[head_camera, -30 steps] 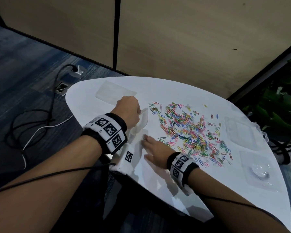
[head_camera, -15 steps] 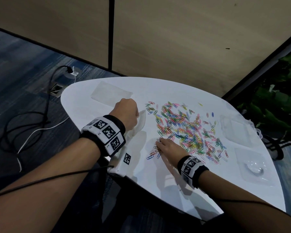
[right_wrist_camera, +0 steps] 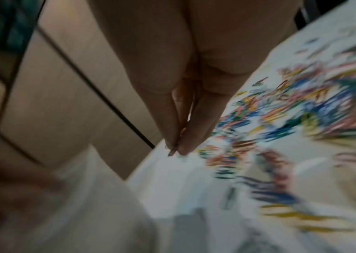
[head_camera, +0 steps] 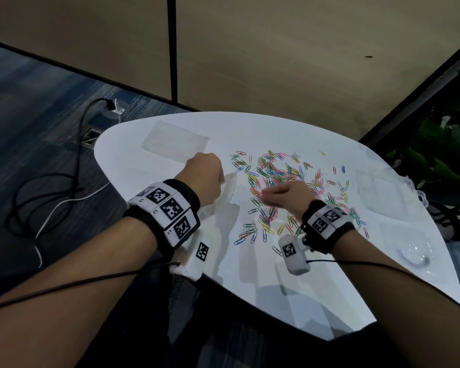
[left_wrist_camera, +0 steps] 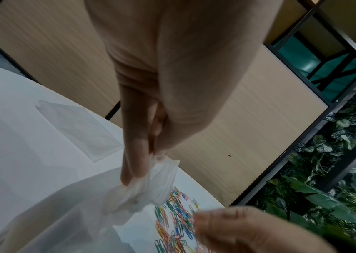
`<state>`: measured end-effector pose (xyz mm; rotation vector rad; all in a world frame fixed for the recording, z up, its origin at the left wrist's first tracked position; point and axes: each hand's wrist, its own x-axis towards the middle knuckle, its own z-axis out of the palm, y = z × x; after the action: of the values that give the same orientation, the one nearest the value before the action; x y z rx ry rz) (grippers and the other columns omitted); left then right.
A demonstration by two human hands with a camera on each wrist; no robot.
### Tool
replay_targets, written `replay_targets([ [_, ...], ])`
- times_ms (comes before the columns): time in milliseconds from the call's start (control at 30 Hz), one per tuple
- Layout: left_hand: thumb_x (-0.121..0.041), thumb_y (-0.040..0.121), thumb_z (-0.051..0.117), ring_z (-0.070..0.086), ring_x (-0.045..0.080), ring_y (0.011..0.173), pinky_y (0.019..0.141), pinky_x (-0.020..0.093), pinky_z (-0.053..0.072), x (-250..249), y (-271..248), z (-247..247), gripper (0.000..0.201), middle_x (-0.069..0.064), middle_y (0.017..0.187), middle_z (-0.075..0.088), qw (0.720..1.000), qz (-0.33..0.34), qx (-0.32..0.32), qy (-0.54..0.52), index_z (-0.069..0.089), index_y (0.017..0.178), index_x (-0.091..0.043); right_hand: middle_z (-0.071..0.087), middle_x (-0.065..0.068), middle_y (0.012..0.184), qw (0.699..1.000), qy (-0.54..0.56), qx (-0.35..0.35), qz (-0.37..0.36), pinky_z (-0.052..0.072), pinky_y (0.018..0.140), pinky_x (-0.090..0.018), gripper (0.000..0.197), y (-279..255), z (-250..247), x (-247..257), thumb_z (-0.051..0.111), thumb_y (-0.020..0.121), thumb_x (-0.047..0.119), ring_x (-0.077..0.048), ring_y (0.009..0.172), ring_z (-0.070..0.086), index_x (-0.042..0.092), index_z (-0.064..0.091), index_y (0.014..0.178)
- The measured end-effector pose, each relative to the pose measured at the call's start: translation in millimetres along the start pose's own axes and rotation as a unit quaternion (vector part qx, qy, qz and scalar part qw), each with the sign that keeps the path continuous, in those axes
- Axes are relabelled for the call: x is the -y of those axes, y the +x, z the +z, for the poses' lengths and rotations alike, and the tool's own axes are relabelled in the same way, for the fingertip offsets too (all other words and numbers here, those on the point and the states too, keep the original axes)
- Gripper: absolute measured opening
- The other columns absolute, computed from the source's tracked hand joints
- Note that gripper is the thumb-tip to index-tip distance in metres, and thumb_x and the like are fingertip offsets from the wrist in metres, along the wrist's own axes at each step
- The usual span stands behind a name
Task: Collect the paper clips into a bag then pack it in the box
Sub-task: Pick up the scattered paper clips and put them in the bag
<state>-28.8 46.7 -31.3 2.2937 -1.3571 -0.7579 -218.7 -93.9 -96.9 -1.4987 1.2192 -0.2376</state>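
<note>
Head view: your left hand (head_camera: 206,179) is pinching the crinkled translucent bag (head_camera: 225,193); your right hand (head_camera: 287,193) is pinching wire paper clips (right_wrist_camera: 173,150).

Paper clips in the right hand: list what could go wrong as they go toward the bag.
1. The right hand pinches paper clips only at its fingertips, so some may drop onto the table before reaching the bag.
2. The left hand pinches the bag by a bunched bit of its edge, so the mouth may be too narrow and clips could miss it.
3. Loose clips lie toward the table's near edge; a sweeping hand could knock them off.
</note>
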Motion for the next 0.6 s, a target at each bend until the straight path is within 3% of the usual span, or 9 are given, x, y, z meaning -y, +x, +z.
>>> replay_targets([
  [67,0.003,0.087,0.052,0.072,0.031,0.089,0.086,0.039,0.060,-2,2,1,0.030,0.015,0.097,0.074,1.000,-0.004,0.001,-0.005,0.076,0.101,-0.007,0.075,-0.016,0.091,0.985,0.167,0.031,-0.015,0.059,0.085,-0.032,0.019,-10,4,18,0.075,0.077,-0.004,-0.030,0.089,0.072,-0.003,0.072,0.096],
  [167,0.005,0.087,0.054,0.074,0.029,0.087,0.086,0.039,0.061,-5,2,3,0.028,0.014,0.092,0.075,1.000,-0.008,0.002,-0.015,0.075,0.103,-0.005,0.075,-0.016,0.089,0.971,0.223,0.078,-0.033,0.059,0.079,-0.025,0.018,-27,22,35,0.071,0.079,-0.008,-0.023,0.081,0.073,-0.005,0.071,0.097],
  [333,0.002,0.088,0.057,0.076,0.024,0.072,0.079,0.037,0.063,-10,4,10,0.024,0.011,0.093,0.075,1.000,-0.008,0.009,-0.023,0.074,0.103,-0.005,0.072,-0.021,0.089,0.985,0.159,0.037,-0.063,0.059,0.080,-0.028,0.019,-34,45,22,0.074,0.079,-0.006,-0.025,0.078,0.071,-0.008,0.071,0.097],
  [500,-0.002,0.087,0.064,0.076,0.021,0.066,0.076,0.036,0.063,-11,6,16,0.019,0.009,0.086,0.076,1.000,-0.007,0.008,-0.025,0.076,0.101,-0.009,0.074,-0.019,0.099,0.991,0.081,0.062,-0.092,0.055,0.094,-0.041,0.018,-30,50,19,0.071,0.084,0.002,-0.032,0.097,0.072,0.005,0.074,0.101],
  [600,0.004,0.084,0.063,0.075,0.024,0.075,0.079,0.037,0.063,-9,8,14,0.026,0.010,0.084,0.076,1.000,-0.013,0.000,-0.021,0.075,0.103,-0.007,0.075,-0.011,0.093,0.988,0.012,0.035,-0.149,0.060,0.083,-0.039,0.018,-33,44,27,0.061,0.089,0.000,-0.023,0.085,0.075,0.010,0.075,0.096],
])
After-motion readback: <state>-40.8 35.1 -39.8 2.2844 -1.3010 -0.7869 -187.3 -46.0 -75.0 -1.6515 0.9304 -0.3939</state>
